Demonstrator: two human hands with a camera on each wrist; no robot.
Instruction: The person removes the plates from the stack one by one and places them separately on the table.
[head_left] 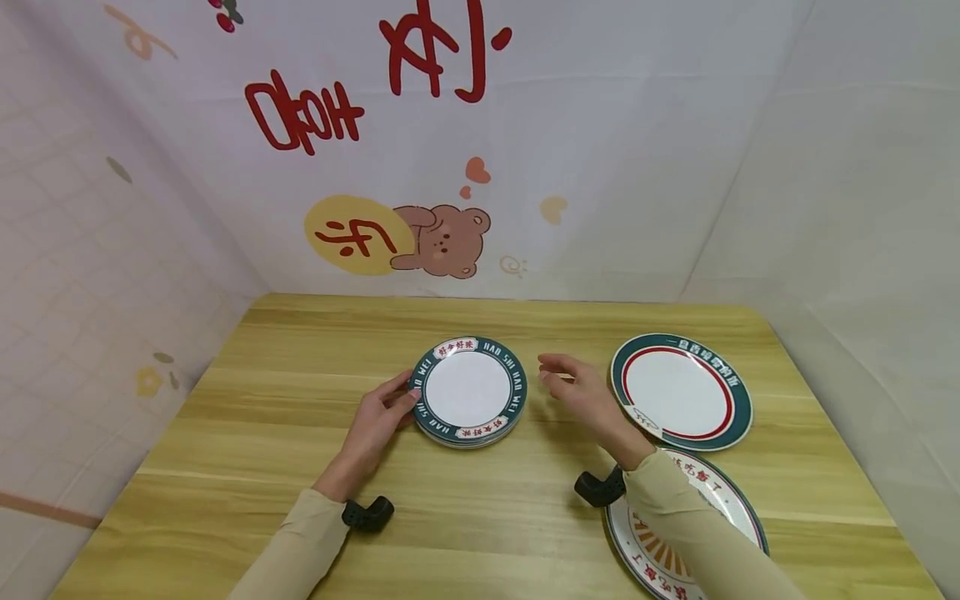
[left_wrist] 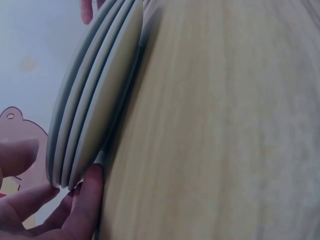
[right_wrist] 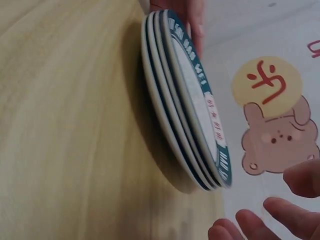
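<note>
Several small plates [head_left: 467,388] with green rims and white centres form a stack on the wooden table. At the stack's left edge my left hand [head_left: 378,417] grips the rim, thumb at the top side and fingers [left_wrist: 89,200] at the lower edges. To the right of the stack, my right hand [head_left: 581,396] hovers apart from it, holding nothing, its fingers [right_wrist: 290,212] loosely bent. The layered plate edges [right_wrist: 172,105] show from the side in the right wrist view.
A larger green-rimmed plate [head_left: 675,392] with a red ring lies on the right of the table [head_left: 465,533]. Nearer the front, my right forearm partly covers a patterned plate [head_left: 720,500]. A white printed cloth [head_left: 600,150] hangs behind the table.
</note>
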